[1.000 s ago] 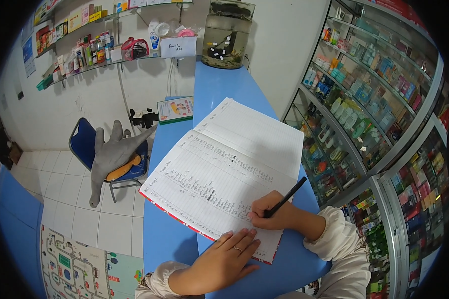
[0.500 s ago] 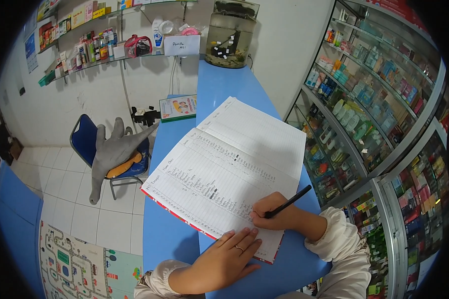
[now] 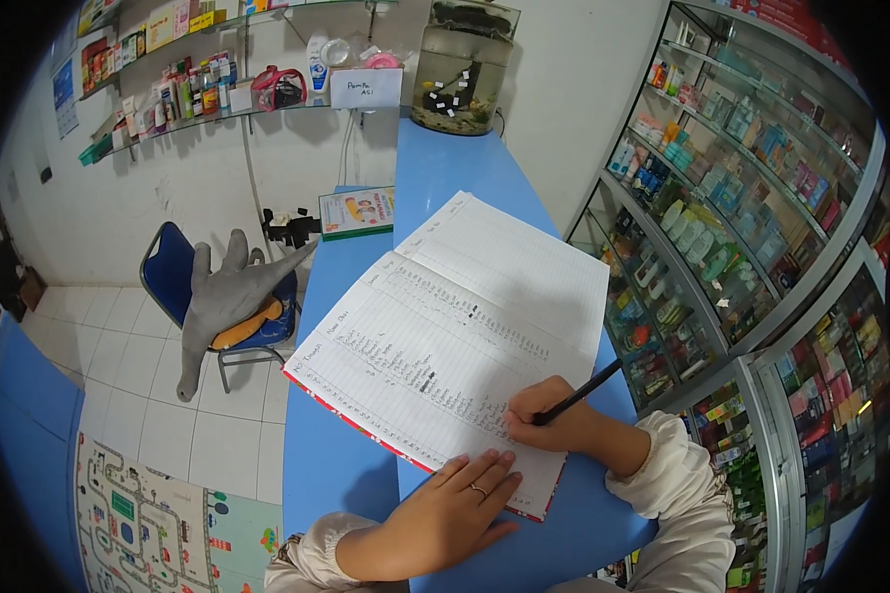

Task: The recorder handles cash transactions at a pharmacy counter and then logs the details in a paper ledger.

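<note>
A large ruled notebook point(image 3: 524, 267) with a red cover edge lies spread out at a slant on the blue counter point(image 3: 341, 296). Rows of handwriting fill part of its nearer page. My right hand point(image 3: 554, 415) grips a black pen point(image 3: 583, 390), resting on that page near the end of the written rows; the pen's tip is hidden behind my fingers. Flat across the page's lower edge lies my left hand point(image 3: 455, 514), fingers stretched out, with a ring on one finger.
Beyond the notebook stand a fish tank point(image 3: 462, 74) and a flat booklet point(image 3: 356, 211). A grey plush toy point(image 3: 227, 296) lies over a blue chair point(image 3: 163, 262) at left. Glass display cabinets point(image 3: 732, 178) packed with goods line the right; stocked shelves point(image 3: 237, 114) hang on the far wall.
The whole view has shifted very slightly. My right hand and the pen have moved a little to the right over the page; my left hand stays in place.
</note>
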Tool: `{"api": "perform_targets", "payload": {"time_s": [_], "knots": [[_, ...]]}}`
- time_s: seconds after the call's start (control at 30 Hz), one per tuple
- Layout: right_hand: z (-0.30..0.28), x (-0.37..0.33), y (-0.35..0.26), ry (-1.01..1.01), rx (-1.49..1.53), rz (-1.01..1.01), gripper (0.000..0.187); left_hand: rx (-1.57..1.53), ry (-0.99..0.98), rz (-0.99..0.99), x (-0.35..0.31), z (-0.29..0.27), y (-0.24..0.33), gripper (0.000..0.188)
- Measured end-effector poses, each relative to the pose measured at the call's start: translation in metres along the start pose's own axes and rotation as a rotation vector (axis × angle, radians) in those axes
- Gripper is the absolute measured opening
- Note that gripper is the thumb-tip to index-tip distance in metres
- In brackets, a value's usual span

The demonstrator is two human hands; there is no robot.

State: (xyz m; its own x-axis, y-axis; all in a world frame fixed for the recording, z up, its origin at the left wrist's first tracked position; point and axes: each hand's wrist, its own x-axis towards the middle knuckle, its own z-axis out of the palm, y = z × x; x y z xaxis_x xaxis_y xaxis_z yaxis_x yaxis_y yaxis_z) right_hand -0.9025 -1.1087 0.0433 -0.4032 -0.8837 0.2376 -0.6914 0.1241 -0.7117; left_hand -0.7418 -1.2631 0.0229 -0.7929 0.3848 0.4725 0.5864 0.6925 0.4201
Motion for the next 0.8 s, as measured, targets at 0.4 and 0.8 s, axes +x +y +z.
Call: {"api": "perform_targets", "payload": {"time_s": [0.4, 0.8], "knots": [[0.0, -0.002, -0.002, 0.015, -0.025, 0.01, 0.034, -0.006, -0.013, 0.003, -0.002, 0.001, 0.001, 0.046], [-0.005, 0.0, 0.011, 0.062, 0.068, 0.05, 0.035, -0.006, -0.014, 0.011, 0.001, 0.0, 0.0, 0.047]]}}
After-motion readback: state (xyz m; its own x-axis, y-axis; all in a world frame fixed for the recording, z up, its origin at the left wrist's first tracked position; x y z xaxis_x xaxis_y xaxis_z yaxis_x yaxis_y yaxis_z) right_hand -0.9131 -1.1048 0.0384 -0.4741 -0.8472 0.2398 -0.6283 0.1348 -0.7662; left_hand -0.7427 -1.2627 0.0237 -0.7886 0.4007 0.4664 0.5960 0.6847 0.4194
